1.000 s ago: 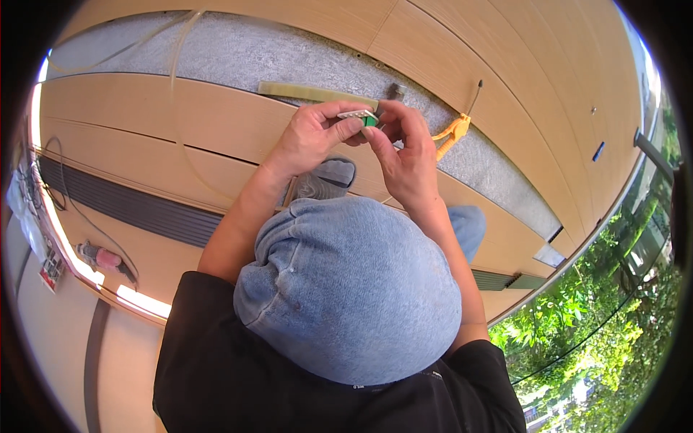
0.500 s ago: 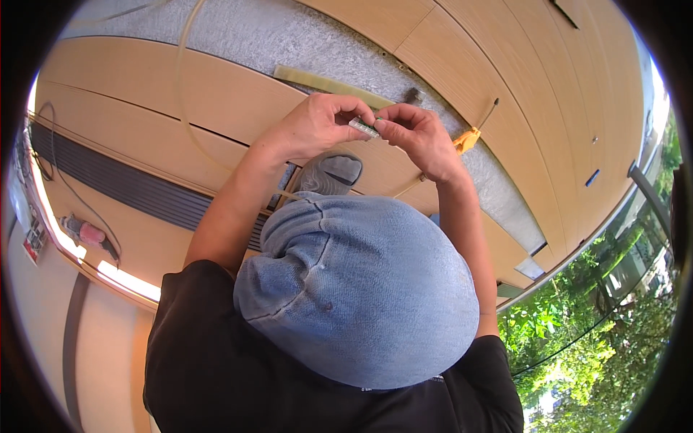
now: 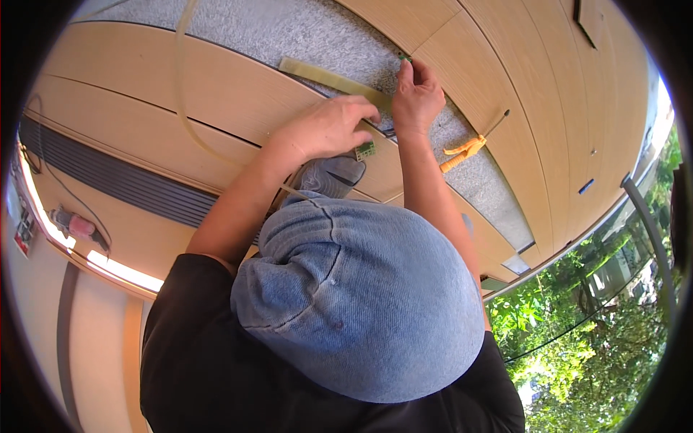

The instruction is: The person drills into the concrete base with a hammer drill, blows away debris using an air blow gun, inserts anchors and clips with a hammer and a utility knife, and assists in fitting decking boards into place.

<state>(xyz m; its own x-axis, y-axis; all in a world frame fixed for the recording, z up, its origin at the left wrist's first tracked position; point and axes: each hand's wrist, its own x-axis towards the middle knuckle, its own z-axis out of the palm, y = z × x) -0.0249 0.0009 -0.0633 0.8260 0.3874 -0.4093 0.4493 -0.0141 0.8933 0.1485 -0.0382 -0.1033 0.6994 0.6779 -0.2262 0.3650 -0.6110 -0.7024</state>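
My right hand (image 3: 417,97) reaches forward over the concrete strip. Its thumb and fingers pinch a small green plastic piece (image 3: 405,59) at the edge of the wood-look floor planks (image 3: 462,50). My left hand (image 3: 328,128) is lower and to the left, slightly blurred, with a gap between its thumb and fingers. Just below its thumb is a green gridded plastic piece (image 3: 366,150), apparently loose by my shoe (image 3: 332,177). A pale yellowish flat strip (image 3: 332,81) lies beyond the left hand, on the concrete and along the plank edge.
An orange-handled tool with a thin shaft (image 3: 468,148) lies at the right, across concrete and planks. A pale hose (image 3: 182,86) curves across the left. A corded power tool (image 3: 76,222) rests at the far left. A small blue object (image 3: 586,186) lies on the right-hand planks.
My hands have parted. The right moved forward to the plank edge with a small green piece; the left opened and stayed low, with the gridded piece now below its thumb.
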